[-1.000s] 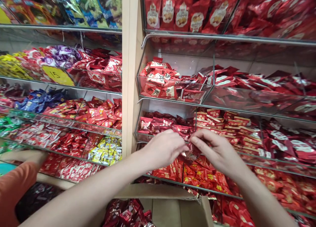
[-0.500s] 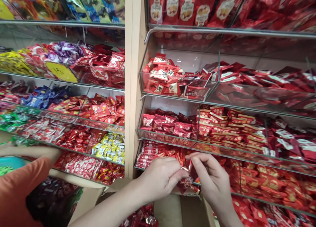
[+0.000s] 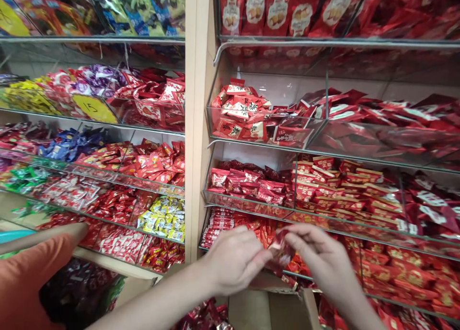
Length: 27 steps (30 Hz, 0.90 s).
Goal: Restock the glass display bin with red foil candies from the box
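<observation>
A small red wrapped sweet (image 3: 279, 250) is pinched between the fingertips of the left hand (image 3: 235, 263) and right hand (image 3: 321, 258), above the cardboard box (image 3: 268, 308) below the shelf's front edge.

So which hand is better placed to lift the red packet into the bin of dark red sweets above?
Probably the left hand: it pinches the red packet and sits directly under that bin; the right hand is under the neighbouring compartment.

Both hands pinch one small red foil-wrapped candy (image 3: 279, 250).
Left hand (image 3: 233, 263), right hand (image 3: 319, 258); clear acrylic shelf bins (image 3: 251, 203) behind, open cardboard box (image 3: 266, 311) below.
</observation>
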Motion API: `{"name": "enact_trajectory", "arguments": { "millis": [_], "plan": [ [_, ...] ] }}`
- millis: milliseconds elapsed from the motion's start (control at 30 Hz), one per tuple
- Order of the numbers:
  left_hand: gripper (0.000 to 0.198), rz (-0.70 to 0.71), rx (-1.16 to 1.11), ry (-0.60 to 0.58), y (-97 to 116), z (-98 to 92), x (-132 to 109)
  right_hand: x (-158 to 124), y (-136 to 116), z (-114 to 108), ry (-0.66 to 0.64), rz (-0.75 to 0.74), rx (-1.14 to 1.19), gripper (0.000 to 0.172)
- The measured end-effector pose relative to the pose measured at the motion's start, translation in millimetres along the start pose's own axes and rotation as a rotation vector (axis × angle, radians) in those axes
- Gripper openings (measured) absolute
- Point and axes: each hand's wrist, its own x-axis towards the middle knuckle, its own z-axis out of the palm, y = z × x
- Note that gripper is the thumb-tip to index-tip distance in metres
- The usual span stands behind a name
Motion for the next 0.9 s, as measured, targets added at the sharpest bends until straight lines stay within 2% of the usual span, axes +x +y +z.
{"name": "enact_trajectory", "arguments": {
  "millis": [100,133,167,233,333,533,600,733,900],
  "plan": [
    [0.023,0.031,0.127,0.099,-26,-24.2,35,41,-22,-21,0.175,-0.233,-0.309,0.014],
    [0.024,0.023,0.188,0.112,-36,-30.8,48,56,-28,-24,0.192,-0.318,-0.427,0.013],
    [0.026,0.0,0.251,0.085,-45,-35.7,60,70,-31,-26,0.171,-0.389,-0.543,0.013],
    [0.024,-0.048,0.337,-0.02,-61,-39.9,81,93,-34,-24,0.029,-0.467,-0.739,0.014],
    [0.018,-0.078,0.355,-0.144,-72,-35.7,101,113,-31,-13,-0.213,-0.44,-0.955,0.018],
    [0.019,-0.073,0.211,-0.291,-72,-27.4,124,121,-37,2,-0.528,-0.354,-1.261,0.017],
    [0.019,-0.049,0.174,-0.34,-74,-28.8,129,121,-42,5,-0.566,-0.332,-1.338,0.015],
    [0.019,-0.021,0.119,-0.396,-77,-36.2,132,117,-39,5,-0.55,-0.355,-1.351,0.016],
    [0.022,-0.018,0.19,-0.445,-80,-43.0,136,115,-28,3,-0.584,-0.351,-1.378,0.014]
  ]
}}
